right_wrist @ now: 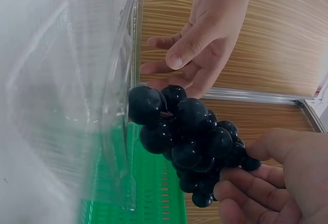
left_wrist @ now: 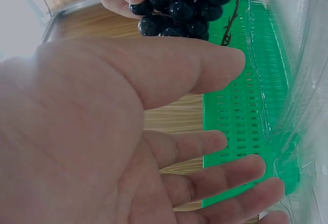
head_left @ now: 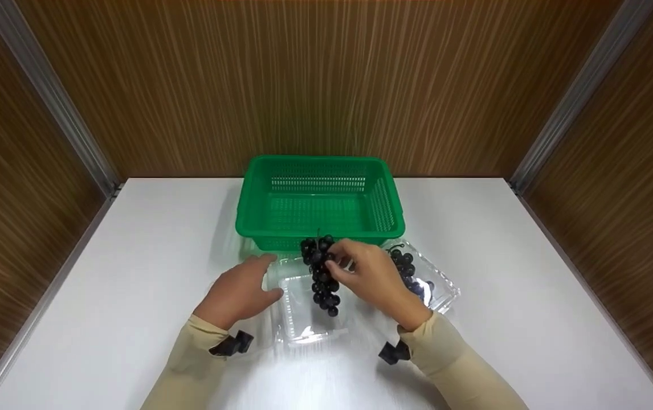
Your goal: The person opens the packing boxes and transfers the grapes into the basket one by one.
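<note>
A bunch of dark grapes (head_left: 322, 279) hangs over a clear plastic box (head_left: 303, 319) in the head view. My right hand (head_left: 375, 276) pinches the bunch from its right side between thumb and fingers; the right wrist view shows the same grapes (right_wrist: 192, 142) at the fingertips. To the left of the box, my left hand (head_left: 241, 290) has its fingers spread and holds nothing. In the left wrist view, that hand's palm (left_wrist: 77, 121) and extended thumb show below the grapes (left_wrist: 184, 6). Another dark bunch of grapes (head_left: 403, 265) lies in a second clear container (head_left: 443, 285) at the right.
A green perforated basket (head_left: 321, 233) stands behind the clear box, near the wood-grain back wall (head_left: 315, 85). Wood-grain side panels with metal edges bound the white table (head_left: 133, 285) on both sides. Dark wrist cameras (head_left: 232, 344) sit on the sleeves.
</note>
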The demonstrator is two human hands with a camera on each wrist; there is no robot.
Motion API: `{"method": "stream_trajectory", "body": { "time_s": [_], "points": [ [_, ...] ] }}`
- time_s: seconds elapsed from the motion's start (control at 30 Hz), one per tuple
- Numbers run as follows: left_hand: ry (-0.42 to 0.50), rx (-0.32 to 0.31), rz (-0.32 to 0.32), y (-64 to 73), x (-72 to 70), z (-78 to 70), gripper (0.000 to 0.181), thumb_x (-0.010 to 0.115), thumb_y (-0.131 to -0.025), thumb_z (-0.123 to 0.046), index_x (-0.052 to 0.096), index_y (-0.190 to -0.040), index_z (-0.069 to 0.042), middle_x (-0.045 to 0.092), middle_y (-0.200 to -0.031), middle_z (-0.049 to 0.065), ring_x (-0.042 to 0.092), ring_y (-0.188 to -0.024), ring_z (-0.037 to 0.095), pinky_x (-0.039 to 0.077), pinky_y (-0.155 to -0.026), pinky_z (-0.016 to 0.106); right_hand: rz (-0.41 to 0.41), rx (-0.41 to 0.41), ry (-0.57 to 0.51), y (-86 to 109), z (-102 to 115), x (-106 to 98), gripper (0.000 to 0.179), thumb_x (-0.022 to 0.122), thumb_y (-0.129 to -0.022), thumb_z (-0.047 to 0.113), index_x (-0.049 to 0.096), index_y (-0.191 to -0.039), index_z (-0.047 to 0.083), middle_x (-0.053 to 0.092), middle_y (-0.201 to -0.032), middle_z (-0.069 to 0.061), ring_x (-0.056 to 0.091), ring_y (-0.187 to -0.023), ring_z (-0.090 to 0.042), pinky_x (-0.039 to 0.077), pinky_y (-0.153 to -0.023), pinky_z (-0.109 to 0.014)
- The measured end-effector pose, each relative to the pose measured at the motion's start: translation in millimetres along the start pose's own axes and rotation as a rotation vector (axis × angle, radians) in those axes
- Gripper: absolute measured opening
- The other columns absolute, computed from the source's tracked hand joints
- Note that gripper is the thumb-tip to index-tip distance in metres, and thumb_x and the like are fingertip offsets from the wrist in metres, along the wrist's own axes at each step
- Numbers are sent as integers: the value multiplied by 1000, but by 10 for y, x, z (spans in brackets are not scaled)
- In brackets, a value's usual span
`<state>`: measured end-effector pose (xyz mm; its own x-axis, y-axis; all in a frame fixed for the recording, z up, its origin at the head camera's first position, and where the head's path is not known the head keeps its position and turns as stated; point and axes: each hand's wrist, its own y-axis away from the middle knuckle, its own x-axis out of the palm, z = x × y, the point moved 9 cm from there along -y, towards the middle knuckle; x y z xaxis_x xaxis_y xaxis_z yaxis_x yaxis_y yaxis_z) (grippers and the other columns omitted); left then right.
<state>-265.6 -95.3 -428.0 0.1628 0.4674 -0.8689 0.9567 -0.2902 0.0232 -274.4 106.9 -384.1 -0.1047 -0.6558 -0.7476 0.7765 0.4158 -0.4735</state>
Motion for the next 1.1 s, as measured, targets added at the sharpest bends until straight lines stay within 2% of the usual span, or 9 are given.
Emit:
{"method": "stream_trajectory", "body": {
  "time_s": [0.07,0.27,0.4,0.67,0.93,1.1],
  "points": [
    [-5,-3,5,5,7,6,67,72,-95,-29,49,-152,-4,52,-153,19,46,-143,40,42,-111,58,7,7,-4,-2,-7,-17,10,73,-95,18,73,-103,13,75,-90,6,69,-79,-8,56,-68,-24],
    [-14,-25,33,29,7,10,69,70,-95,-32,47,-154,-5,57,-148,16,58,-132,35,47,-107,55,-16,-12,10,-54,0,-116,8,73,-95,16,72,-101,11,75,-90,3,69,-80,-11,57,-68,-27],
    [1,-37,56,41,29,9,69,71,-95,-33,46,-154,-5,57,-148,15,59,-130,35,47,-107,55,-29,-5,11,-82,-31,-165,8,73,-95,15,72,-101,10,76,-91,1,71,-82,-13,58,-69,-30],
    [32,-24,90,45,63,-27,71,71,-95,-31,44,-155,-3,62,-140,17,64,-121,32,50,-102,53,-21,17,-14,-143,-55,-262,11,72,-97,17,73,-105,9,77,-92,0,73,-82,-14,59,-68,-31],
    [7,6,128,67,78,-63,61,71,-94,-31,54,-147,-6,68,-129,15,66,-116,29,52,-98,51,-35,28,-25,-226,-125,-332,7,74,-97,19,74,-101,12,73,-96,2,69,-91,-13,58,-76,-34],
    [-25,24,131,78,102,-56,49,72,-94,-31,63,-138,-10,72,-112,8,68,-99,22,54,-88,47,-41,50,-52,-234,-155,-343,8,73,-97,15,71,-102,9,69,-89,0,64,-83,-14,55,-74,-35]
  ]
}}
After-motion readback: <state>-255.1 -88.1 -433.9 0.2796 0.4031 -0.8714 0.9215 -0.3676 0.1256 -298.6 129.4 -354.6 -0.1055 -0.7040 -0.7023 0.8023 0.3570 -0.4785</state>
